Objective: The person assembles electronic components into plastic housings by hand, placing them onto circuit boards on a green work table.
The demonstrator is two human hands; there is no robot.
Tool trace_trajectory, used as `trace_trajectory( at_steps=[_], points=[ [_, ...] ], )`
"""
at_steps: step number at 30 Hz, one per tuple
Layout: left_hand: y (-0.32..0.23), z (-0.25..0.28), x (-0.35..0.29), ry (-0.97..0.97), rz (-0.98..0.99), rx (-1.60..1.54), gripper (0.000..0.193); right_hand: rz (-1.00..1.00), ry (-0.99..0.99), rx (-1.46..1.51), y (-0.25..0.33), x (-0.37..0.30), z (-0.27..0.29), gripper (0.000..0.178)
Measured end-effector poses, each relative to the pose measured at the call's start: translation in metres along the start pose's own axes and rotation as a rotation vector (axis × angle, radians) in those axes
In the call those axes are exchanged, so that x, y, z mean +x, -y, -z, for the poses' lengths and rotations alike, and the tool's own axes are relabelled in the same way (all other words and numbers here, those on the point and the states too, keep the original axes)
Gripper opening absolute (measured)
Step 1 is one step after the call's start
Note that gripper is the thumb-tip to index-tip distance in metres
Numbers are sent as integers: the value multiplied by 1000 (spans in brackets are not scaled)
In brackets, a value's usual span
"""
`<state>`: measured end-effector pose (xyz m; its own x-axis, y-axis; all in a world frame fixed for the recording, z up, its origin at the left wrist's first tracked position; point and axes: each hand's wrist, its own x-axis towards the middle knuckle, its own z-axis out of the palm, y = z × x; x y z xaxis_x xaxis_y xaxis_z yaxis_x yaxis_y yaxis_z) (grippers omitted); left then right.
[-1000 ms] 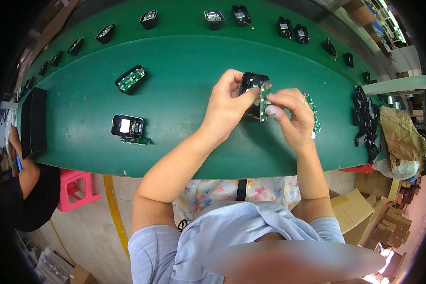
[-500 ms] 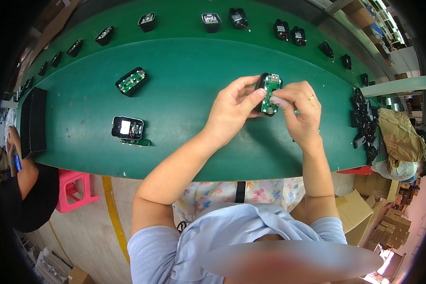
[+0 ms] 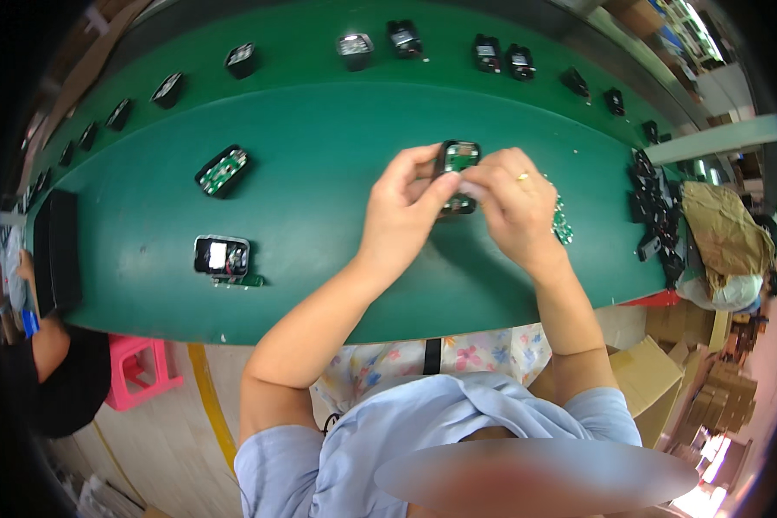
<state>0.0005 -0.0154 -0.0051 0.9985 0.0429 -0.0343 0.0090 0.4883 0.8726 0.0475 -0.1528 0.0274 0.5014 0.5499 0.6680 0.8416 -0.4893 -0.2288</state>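
My left hand (image 3: 406, 203) grips a black plastic casing (image 3: 445, 161), standing upright above the table, with fingers behind it and thumb across its front. Inside the casing lies a green circuit board (image 3: 462, 161), its middle covered by my fingers. My right hand (image 3: 516, 197) is closed, its thumb and fingertips pinched against the board from the right side; anything small between them is hidden. Beside my right hand lies a pile of small green circuit boards (image 3: 562, 223), partly behind the wrist.
To the left on the green table (image 3: 311, 250) are a casing with a green board (image 3: 223, 171) and an opened casing (image 3: 222, 255). Several black casings (image 3: 355, 52) line the raised far strip. Black parts (image 3: 656, 211) are heaped right; a black box (image 3: 57, 250) stands left, near another person's arm (image 3: 50, 341).
Both hands have shifted slightly left with the casing. The board, tilted up at the casing's front before, now sits deeper within its rim. The pile of boards beside my right hand shows more.
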Motion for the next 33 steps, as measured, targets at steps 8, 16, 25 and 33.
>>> trace_trajectory(
  at_steps=[8,16,25,33],
  points=[
    [1,3,0,-13,4,93,22,-544,130,666,-8,-22,-9,32],
    [10,10,8,-31,-168,258,45,-474,135,651,-41,7,-26,22],
    [9,10,5,-138,-178,354,42,-587,412,51,-183,123,-92,36],
    [1,11,4,-114,-92,337,35,-371,536,-327,-159,158,-128,42]
  ],
)
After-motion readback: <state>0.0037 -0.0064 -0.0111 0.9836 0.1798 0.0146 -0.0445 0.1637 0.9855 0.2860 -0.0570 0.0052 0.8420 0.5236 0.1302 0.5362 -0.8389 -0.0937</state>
